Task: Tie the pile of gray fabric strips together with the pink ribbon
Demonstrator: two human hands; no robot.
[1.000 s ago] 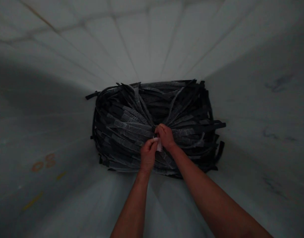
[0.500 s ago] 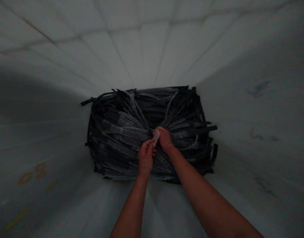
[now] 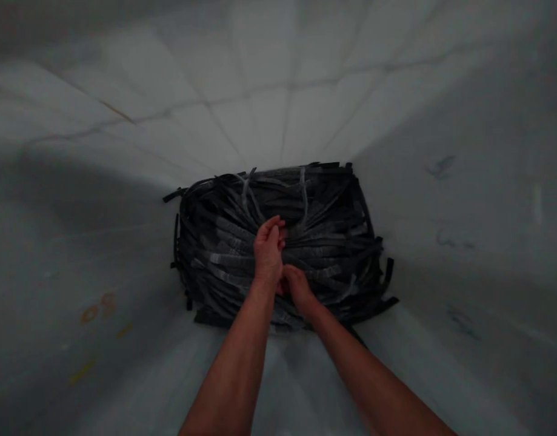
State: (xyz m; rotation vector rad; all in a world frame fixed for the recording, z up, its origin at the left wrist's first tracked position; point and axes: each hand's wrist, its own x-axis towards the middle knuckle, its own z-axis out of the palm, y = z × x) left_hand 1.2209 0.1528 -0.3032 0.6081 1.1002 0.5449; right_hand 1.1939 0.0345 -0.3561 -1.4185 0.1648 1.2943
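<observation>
A bundle of dark flat strips (image 3: 333, 242) lies on the pale floor, pinched in at its middle. My left hand (image 3: 268, 249) rests on top of that pinched middle, fingers together and curled onto the strips. Just below and to the right of it, my right hand (image 3: 297, 287) is against the near side of the bundle, its fingertips hidden behind my left wrist. The small white piece is not visible now.
The pale tiled floor (image 3: 442, 339) spreads all around the bundle and has faint seams. Orange marks (image 3: 97, 306) sit on it at the left, and dark smudges (image 3: 442, 166) at the right. The light is dim.
Earlier both hands held a small white piece over the bundle's middle. My left hand has moved up onto the bundle, my right hand has dropped toward me, and the white piece is out of sight.
</observation>
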